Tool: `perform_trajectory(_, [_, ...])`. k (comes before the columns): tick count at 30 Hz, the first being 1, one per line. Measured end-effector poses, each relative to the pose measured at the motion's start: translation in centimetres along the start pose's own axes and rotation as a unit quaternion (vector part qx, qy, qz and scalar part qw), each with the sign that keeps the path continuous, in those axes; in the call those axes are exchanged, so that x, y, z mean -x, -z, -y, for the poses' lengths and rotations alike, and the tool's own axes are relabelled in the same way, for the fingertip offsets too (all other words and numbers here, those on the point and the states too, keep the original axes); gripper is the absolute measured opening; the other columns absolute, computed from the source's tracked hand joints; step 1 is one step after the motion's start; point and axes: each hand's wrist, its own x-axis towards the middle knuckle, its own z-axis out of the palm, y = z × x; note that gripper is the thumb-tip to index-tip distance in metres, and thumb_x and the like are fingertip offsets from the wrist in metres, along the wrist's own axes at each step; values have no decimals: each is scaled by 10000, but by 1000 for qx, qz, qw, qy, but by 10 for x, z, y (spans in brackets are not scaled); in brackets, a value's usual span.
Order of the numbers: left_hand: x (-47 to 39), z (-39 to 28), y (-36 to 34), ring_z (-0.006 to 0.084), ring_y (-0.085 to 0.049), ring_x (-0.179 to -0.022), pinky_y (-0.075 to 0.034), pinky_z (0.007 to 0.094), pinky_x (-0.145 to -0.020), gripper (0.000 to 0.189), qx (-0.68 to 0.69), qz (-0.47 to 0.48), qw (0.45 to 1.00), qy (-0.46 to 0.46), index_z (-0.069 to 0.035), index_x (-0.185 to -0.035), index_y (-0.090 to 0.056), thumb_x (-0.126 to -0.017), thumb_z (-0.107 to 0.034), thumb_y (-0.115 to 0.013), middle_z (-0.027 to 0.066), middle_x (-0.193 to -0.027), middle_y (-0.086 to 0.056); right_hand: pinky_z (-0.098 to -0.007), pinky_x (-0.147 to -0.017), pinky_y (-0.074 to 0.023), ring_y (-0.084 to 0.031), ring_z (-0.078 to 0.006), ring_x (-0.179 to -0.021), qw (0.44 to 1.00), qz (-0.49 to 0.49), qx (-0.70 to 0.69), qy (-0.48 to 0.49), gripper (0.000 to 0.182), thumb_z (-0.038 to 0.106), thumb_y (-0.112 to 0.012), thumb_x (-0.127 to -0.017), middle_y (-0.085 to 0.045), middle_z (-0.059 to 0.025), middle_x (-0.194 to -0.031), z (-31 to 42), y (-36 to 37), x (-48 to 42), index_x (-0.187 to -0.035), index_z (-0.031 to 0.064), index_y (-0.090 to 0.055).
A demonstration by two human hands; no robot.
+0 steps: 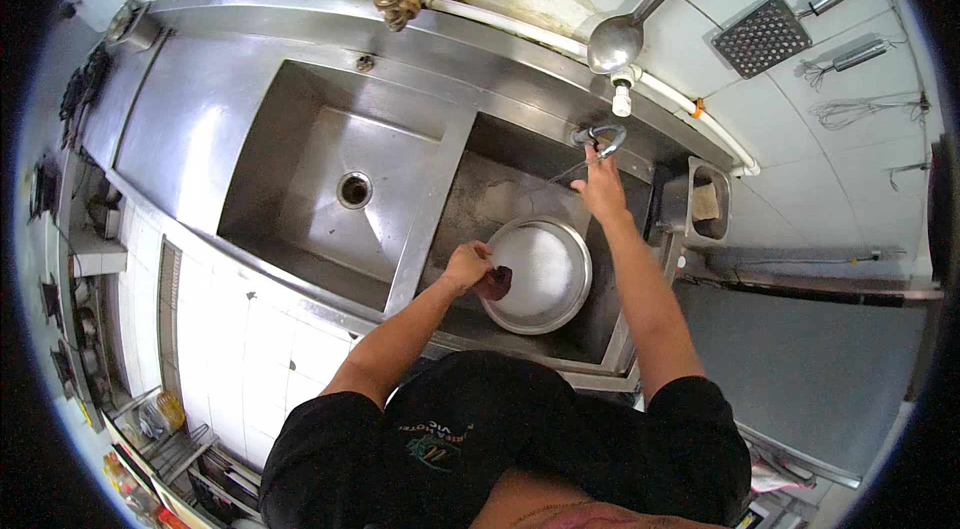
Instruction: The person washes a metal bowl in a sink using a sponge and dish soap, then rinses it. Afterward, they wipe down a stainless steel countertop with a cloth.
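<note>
My left hand (469, 266) grips a dark red, limp piece (495, 284) over the left rim of a round metal bowl; whether it is cloth or food I cannot tell. Foamy white contents fill much of the bowl (583, 281), which sits in the right basin (480, 173) of a stainless steel sink. At the back edge of that basin, my right hand (602, 184) reaches up to a chrome faucet (600, 139), fingers touching it. Whether the fingers close around it is unclear. A thin line, perhaps water, slants down to the left from the faucet.
A second basin with a drain (354, 190) lies to the left. A small steel container (709, 199) with a sponge-like block stands right of the faucet. A large ladle (616, 43), a grater (762, 35) and whisks hang along the tiled back wall, above a white pipe.
</note>
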Motion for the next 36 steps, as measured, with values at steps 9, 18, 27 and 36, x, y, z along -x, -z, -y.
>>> perform_trajectory(9, [70, -45, 4, 133, -639, -802, -526, 293, -729, 236, 216, 39, 967, -132, -11, -1163, -611, -936, -67, -578, 59, -851, -673, -376, -707, -524, -638, -263, -824, 950, -129, -277, -67, 267, 226, -653, -908, -656, -122, -945, -106, -24, -40, -1056, 4, -631])
perform_trajectory(18, [129, -127, -17, 111, -507, -591, -444, 327, -551, 568, 144, -80, 952, -258, 17, -681, -581, -984, -461, -537, 33, -588, -535, -366, -606, -552, -650, -302, -819, 356, 426, -816, -165, 656, 583, -540, -925, -602, -148, -1208, 117, 13, 207, -1352, 91, -463])
perform_trajectory(27, [113, -166, 9, 278, -528, -568, -478, 460, -646, 631, -18, -191, 961, -199, 45, -725, -637, -964, -526, -515, 206, -603, -564, -227, -372, -331, -447, -107, -437, 583, 441, -676, -88, 108, 145, -616, -895, -501, -14, -616, 149, 63, 176, -855, 102, -525])
perform_trajectory(36, [57, -170, 14, 502, -607, -918, -479, 539, -813, 531, -107, -365, 908, -175, 53, -832, -686, -1010, -388, -449, 316, -901, -644, -417, -584, -494, -659, -291, -677, 932, 118, -317, 132, 244, 205, -650, -856, -687, -161, -806, 148, -45, 109, -941, -24, -646])
